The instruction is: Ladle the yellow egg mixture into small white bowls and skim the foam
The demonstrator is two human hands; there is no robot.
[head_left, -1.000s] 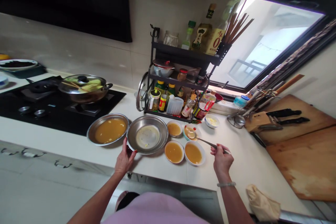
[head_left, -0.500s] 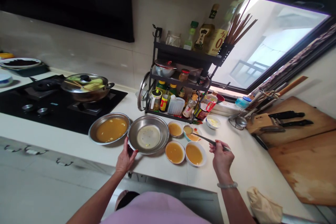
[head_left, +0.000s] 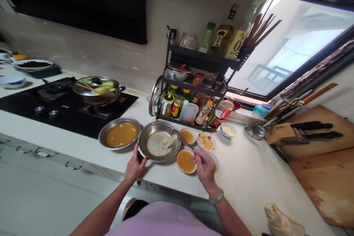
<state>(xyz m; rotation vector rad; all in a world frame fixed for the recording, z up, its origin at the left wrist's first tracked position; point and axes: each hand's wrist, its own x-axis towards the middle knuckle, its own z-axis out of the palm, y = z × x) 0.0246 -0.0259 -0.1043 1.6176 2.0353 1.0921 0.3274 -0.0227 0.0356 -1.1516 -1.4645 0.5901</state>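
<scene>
My left hand [head_left: 135,166] grips the near left rim of a wide steel bowl [head_left: 145,147], thumb at its edge; a little pale liquid covers its bottom. My right hand [head_left: 204,166] is closed round the handle of a metal ladle [head_left: 177,135]. The ladle's head is tilted over the bowl's right side, with pale liquid below it. Left of the bowl stands a steel dish [head_left: 121,135] of orange-brown liquid. To the right are small bowls of similar liquid: one in front [head_left: 186,161], one behind [head_left: 188,136], a teal-rimmed one [head_left: 206,141], and a white one [head_left: 217,162] partly hidden by my right hand.
A lidded pan [head_left: 97,90] sits on the black gas hob [head_left: 69,118] at left. Behind the bowls stands a black rack [head_left: 193,85] of bottles and jars. A small bowl [head_left: 228,130], knife block [head_left: 279,132], cutting boards [head_left: 318,177] and a cloth [head_left: 283,221] are on the right.
My right hand has moved left with the ladle, from above the teal-rimmed bowl to the steel bowl, where the ladle is tipped. My left hand keeps its hold on the rim.
</scene>
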